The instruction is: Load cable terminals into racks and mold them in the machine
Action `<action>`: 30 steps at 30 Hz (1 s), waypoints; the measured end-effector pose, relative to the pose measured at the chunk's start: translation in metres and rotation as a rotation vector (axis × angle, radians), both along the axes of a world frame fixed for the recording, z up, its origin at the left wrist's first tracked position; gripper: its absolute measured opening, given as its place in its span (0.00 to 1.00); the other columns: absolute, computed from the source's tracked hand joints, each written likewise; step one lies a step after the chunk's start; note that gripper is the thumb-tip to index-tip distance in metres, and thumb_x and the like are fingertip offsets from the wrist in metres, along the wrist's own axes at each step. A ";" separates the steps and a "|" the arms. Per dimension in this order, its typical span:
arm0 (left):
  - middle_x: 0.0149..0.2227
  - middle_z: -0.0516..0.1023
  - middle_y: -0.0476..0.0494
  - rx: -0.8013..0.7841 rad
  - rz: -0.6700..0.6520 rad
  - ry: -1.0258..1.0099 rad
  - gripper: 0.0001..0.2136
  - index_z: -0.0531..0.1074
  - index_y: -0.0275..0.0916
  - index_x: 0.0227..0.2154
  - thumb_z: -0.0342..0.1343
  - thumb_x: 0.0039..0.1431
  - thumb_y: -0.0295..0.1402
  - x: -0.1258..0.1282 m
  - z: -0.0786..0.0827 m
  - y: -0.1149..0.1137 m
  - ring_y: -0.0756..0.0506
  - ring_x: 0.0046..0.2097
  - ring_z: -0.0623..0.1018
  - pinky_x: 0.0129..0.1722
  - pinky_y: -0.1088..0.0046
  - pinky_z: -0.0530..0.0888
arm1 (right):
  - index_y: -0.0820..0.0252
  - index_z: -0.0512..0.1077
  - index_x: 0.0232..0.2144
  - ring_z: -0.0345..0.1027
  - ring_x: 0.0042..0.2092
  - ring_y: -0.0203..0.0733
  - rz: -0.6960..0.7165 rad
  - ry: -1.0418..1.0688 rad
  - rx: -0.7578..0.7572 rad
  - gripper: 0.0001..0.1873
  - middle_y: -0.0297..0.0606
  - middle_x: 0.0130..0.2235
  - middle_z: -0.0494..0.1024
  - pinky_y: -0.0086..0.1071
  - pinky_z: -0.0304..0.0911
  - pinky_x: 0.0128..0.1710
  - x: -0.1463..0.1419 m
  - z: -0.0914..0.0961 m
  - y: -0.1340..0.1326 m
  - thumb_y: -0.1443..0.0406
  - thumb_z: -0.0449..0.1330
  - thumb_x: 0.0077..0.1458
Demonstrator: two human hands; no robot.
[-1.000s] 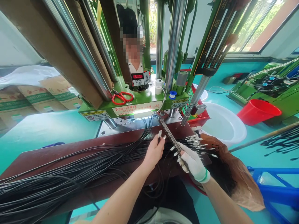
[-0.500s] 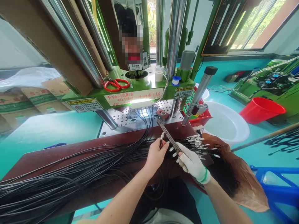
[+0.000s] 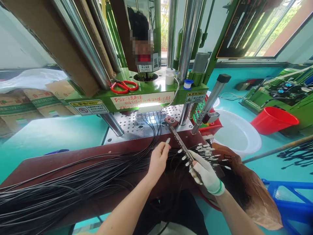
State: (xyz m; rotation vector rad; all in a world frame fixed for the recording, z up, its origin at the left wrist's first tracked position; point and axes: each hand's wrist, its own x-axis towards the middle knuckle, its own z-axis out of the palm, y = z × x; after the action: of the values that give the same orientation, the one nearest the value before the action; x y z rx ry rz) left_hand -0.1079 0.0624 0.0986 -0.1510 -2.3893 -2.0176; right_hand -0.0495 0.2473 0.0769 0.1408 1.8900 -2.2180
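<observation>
- I have the left hand [image 3: 157, 160] over the desk [image 3: 80, 155], its grip pinching a pale connector [image 3: 168, 140] between thumb and fingers; the gloved right hand [image 3: 207, 176] has its grip wrapped on a slim metal bar [image 3: 180, 142], slanting away from me, near the connector but apart from it
- Just beyond the bar's far tip I see a small brown block [image 3: 171, 121] on the perforated steel bed [image 3: 122, 120]; the green crossbeam [image 3: 152, 88] overhangs that bed
- Black cables run from a metal block [image 3: 149, 118] on the bed down to the cable bundle [image 3: 97, 173], which covers much of the desk to my left; a cluster of plug ends [image 3: 205, 148] lies beside the glove
- On the crossbeam sit red-handled scissors [image 3: 124, 86] and a blue-rimmed spool [image 3: 187, 84]
- Off right stand a white tub [image 3: 255, 143] and a red bucket [image 3: 272, 124], whose contents I cannot make out; a red crate [image 3: 217, 128] holds something green; a brown bag [image 3: 265, 205] near the right forearm holds a dark mass, too dim to identify
</observation>
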 end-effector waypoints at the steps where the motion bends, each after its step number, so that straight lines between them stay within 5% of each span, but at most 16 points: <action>1: 0.19 0.59 0.55 -0.058 -0.054 0.014 0.12 0.65 0.37 0.24 0.46 0.57 0.39 0.000 0.000 0.001 0.54 0.23 0.59 0.24 0.79 0.56 | 0.59 0.54 0.57 0.54 0.18 0.28 0.008 -0.001 -0.004 0.30 0.30 0.22 0.65 0.19 0.49 0.11 0.000 0.000 0.001 0.56 0.53 0.54; 5: 0.21 0.64 0.53 -0.223 -0.167 0.037 0.12 0.66 0.37 0.22 0.46 0.56 0.38 -0.002 -0.001 0.004 0.52 0.26 0.62 0.27 0.77 0.56 | 0.60 0.53 0.57 0.54 0.18 0.28 0.033 -0.016 0.013 0.31 0.29 0.20 0.63 0.19 0.49 0.10 -0.001 0.002 0.002 0.55 0.53 0.55; 13: 0.17 0.61 0.52 -0.512 -0.090 0.151 0.12 0.65 0.39 0.20 0.47 0.55 0.37 -0.004 -0.003 -0.003 0.51 0.21 0.60 0.26 0.75 0.52 | 0.59 0.55 0.57 0.54 0.19 0.29 0.023 -0.041 0.041 0.30 0.30 0.22 0.64 0.20 0.50 0.12 0.000 0.005 0.002 0.56 0.54 0.54; 30: 0.17 0.60 0.52 -0.514 -0.155 0.166 0.13 0.59 0.39 0.17 0.46 0.55 0.35 -0.006 -0.002 -0.003 0.51 0.21 0.58 0.25 0.74 0.51 | 0.62 0.52 0.59 0.51 0.16 0.27 0.053 -0.030 0.128 0.35 0.27 0.18 0.61 0.20 0.49 0.11 -0.001 0.004 -0.002 0.53 0.53 0.53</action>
State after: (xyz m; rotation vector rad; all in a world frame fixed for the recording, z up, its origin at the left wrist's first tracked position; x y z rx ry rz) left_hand -0.1137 0.0590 0.0967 -0.4974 -2.7931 -1.3211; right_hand -0.0504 0.2452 0.0811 0.1432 1.9959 -2.0497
